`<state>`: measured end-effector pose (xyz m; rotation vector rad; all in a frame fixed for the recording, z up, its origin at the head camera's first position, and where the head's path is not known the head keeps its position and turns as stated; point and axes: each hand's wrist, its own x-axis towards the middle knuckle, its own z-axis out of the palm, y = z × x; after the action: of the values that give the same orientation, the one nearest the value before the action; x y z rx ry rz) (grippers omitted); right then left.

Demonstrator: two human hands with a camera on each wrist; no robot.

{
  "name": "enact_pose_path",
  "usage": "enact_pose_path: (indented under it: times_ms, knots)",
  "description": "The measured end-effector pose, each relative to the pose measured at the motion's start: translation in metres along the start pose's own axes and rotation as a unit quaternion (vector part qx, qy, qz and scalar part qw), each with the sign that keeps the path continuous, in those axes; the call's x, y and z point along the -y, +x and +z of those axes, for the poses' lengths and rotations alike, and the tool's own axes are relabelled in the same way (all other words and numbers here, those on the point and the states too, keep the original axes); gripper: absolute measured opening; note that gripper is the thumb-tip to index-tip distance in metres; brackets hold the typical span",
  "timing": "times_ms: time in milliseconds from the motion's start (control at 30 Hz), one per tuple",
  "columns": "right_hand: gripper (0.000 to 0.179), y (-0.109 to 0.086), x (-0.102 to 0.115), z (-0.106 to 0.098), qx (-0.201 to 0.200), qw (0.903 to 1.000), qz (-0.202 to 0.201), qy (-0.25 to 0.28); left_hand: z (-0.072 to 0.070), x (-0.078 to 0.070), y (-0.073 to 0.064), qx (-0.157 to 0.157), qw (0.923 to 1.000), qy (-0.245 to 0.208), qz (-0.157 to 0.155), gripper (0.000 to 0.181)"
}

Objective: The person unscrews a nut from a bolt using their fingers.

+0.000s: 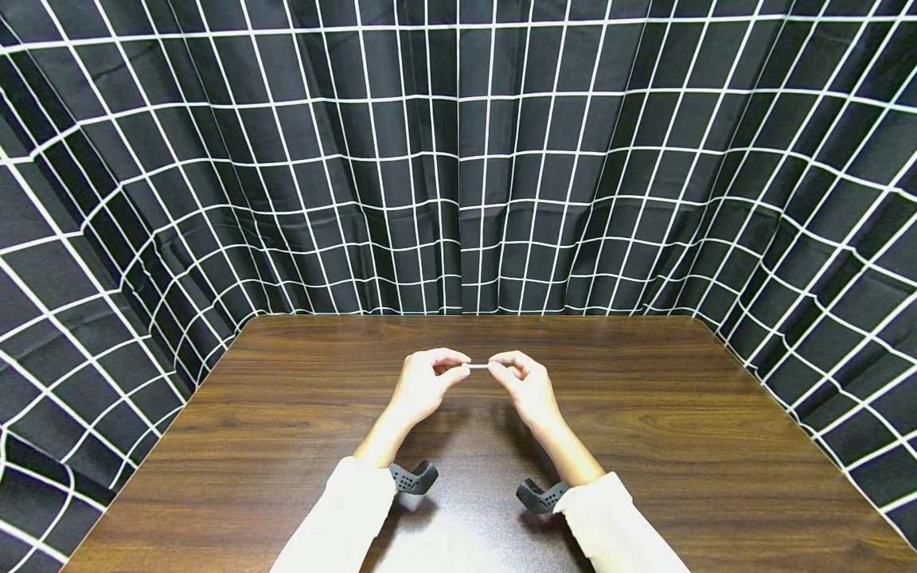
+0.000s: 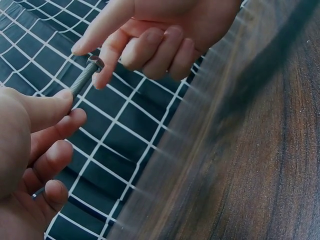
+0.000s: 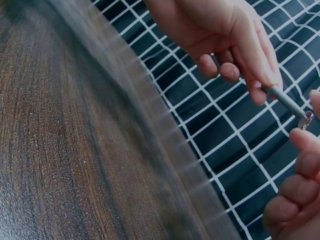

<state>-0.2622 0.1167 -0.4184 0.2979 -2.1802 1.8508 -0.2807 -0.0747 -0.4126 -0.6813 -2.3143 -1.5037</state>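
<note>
In the head view, my left hand and right hand meet above the table, with a thin metal bolt lying level between them. My left hand pinches the bolt's threaded shank between thumb and forefinger; its other fingers are loosely bent. The thumb and forefinger of my right hand stand spread on either side of the hexagonal bolt head, a small gap showing on one side. From the right wrist view, one right fingertip is very near or touching the head. Left fingertips hide the bolt's far end.
The brown wood-grain table lies under both hands. A black curtain with a white grid surrounds its back and sides. Dark wrist mounts sit at both cuffs, below the hands.
</note>
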Motion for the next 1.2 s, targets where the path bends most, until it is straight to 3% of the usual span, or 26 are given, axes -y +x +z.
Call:
enact_pose_path:
  times_ms: [167,367,667,1200]
  knots:
    - [0.029,0.0,-0.002,0.0,-0.027,0.9978,0.005,-0.06,0.001,-0.001,-0.001,0.004,1.0,-0.007,0.001,0.013]
    - [0.038,-0.001,-0.001,-0.001,-0.022,0.9956,0.006,-0.091,0.002,-0.003,-0.001,0.01,0.9999,-0.006,-0.005,0.013]
    - [0.03,-0.014,0.042,-0.001,0.001,0.9971,0.021,-0.073,0.002,-0.002,-0.001,0.01,0.9999,-0.004,-0.01,0.013]
    - [0.014,-0.011,0.038,0.0,0.006,0.9991,0.042,-0.004,-0.001,0.0,-0.001,0.009,0.9999,0.002,-0.004,0.015]
